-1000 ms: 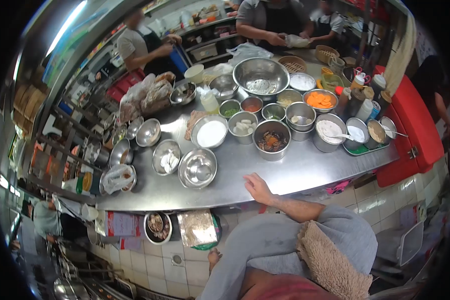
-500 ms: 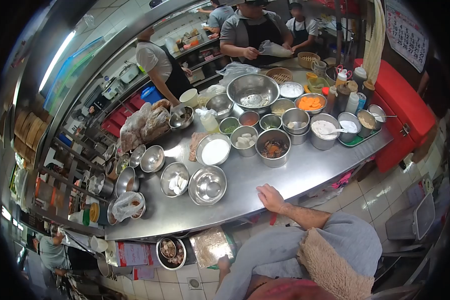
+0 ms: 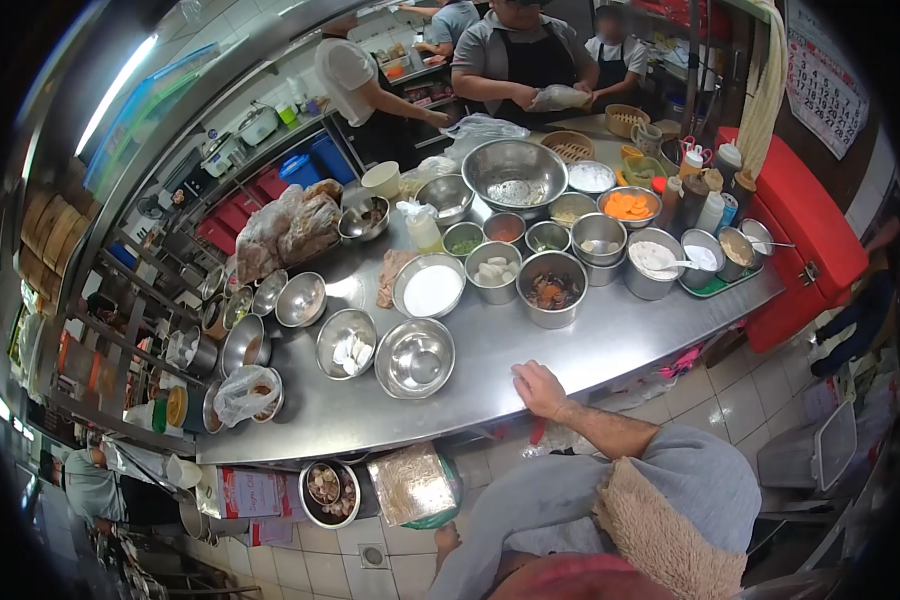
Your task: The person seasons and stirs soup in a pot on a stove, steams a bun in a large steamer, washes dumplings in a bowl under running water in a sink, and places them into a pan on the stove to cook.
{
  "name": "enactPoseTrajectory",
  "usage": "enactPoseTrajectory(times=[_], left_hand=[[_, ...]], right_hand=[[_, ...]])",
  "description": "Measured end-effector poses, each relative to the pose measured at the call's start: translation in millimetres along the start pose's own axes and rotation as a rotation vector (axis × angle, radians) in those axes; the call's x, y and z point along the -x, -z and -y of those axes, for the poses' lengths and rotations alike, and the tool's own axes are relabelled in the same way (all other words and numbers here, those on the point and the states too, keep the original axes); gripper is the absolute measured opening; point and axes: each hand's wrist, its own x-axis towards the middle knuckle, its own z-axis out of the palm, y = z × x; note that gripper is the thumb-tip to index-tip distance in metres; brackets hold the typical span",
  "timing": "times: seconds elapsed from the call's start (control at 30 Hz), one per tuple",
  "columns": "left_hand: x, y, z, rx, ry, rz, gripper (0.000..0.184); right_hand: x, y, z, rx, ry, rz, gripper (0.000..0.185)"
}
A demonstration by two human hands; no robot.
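Note:
My right hand [image 3: 541,390] rests on the front edge of the steel table [image 3: 490,365], fingers loosely spread, holding nothing. Nearest to it are a steel pot [image 3: 553,290] of dark pieces with orange bits and a steel bowl [image 3: 415,358] with nothing in it. Close by stand a bowl of white liquid or powder [image 3: 431,288], a bowl with white pieces [image 3: 346,345] and a pot of pale oblong pieces [image 3: 493,272]. My left hand [image 3: 448,540] hangs low beside my leg, near a foil-topped box [image 3: 408,485]; its fingers are mostly hidden.
A large mixing bowl [image 3: 515,175], a bowl of orange slices [image 3: 630,205] and squeeze bottles [image 3: 710,208] line the far side. Bulky plastic bags [image 3: 288,232] lie to the left. Several people stand beyond the table. A red cooler [image 3: 795,235] is at right; a pot [image 3: 330,495] sits below.
The view has shifted slightly. The person at the far left of the table has drawn their arm back from a steel bowl and moved right. My right hand stays on the table edge.

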Motion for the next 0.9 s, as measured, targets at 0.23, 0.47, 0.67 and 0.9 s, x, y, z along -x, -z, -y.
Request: enactPoseTrajectory(times=[0.23,0.47,0.67,0.9], left_hand=[[22,-18,-69,-0.068,-0.187,-0.064,0.025],[50,-10,-79,-0.189,-0.167,-0.106,0.032],[11,-2,-21,-0.164,-0.197,-0.254,0.028],[1,5,-18,-0.114,-0.100,-0.089,0.025]], right_hand=[[-1,-2,0,-0.005,0.003,0.004,0.022],[0,-1,0,-0.009,0.003,-0.018,0.022],[-1,-1,-1,-0.008,-0.005,-0.021,0.022],[-1,-2,-1,0.027,-0.006,-0.021,0.022]])
